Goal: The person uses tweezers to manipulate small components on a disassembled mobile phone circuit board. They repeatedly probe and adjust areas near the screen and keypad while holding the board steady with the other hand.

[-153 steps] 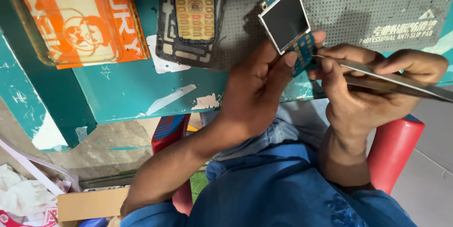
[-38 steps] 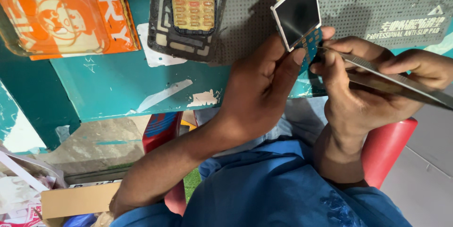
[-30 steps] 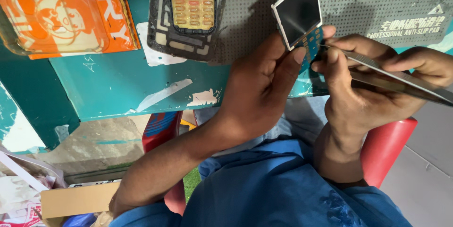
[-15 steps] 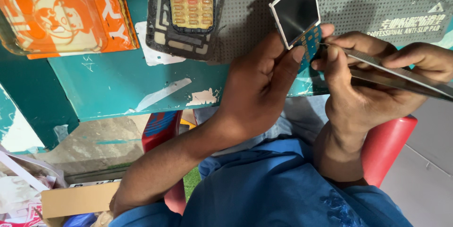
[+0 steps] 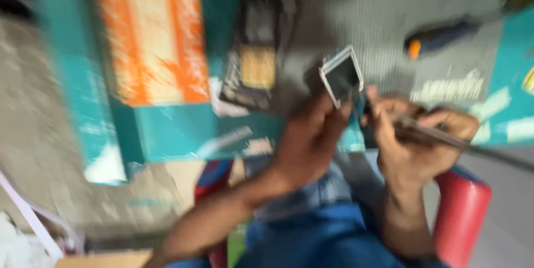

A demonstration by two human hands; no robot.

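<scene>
Hands worked close together: left hand [image 5: 311, 140] gripped the small screen board [image 5: 342, 76] to steady it, while right hand [image 5: 414, 145] pinched thin tweezers [image 5: 445, 141] against it.

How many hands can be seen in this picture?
2. The left hand holds a small circuit board with a square screen; the right hand holds a thin metal tool beside it.

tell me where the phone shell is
Head view, upper middle: the phone shell lies on the table, between the orange packet and the small screen.
</scene>
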